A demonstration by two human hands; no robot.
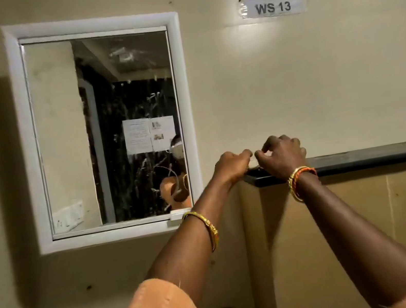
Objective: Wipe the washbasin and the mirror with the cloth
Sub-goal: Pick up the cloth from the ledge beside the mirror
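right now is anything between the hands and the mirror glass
Nothing visible blocks it. Both hands, left hand and right hand, are up at the end of the dark ledge, right of the mirror; only bare wall and the white frame lie between. No cloth is clearly visible.

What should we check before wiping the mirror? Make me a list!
1. Cloth in a hand: cannot tell; the left hand and right hand pinch something tiny at the dark ledge.
2. Mirror in reach: ok, just left of the hands.
3. Mirror needs wiping: ok, it is streaky.
4. Hands free: not ok, both are busy.
5. Washbasin in view: cannot tell.
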